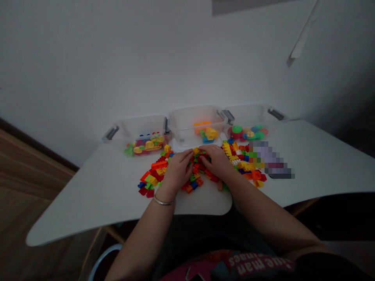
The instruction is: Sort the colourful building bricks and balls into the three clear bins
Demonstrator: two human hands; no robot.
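Over the middle of a spread of toy building bricks (158, 166), both of my hands come close together. My left hand (178, 169), with a bangle at its wrist, reaches in from the left; its fingers stretch forward over the bricks and its thumb stands apart. My right hand (216, 160) comes from the right, fingers stretched towards the left hand, thumb apart, touching the pile. A yellow brick (196, 150) shows between the fingertips, with red and green ones below. I see no brick clearly gripped, and the hands hide part of the pile.
Along the wall stand three clear plastic boxes: the left box (143, 125) with mixed pieces, the middle box (181, 117) with a few orange, yellow and blue pieces, the right box (249, 113) with round pieces. A pixelated object (271, 160) lies on the white table (96, 195).
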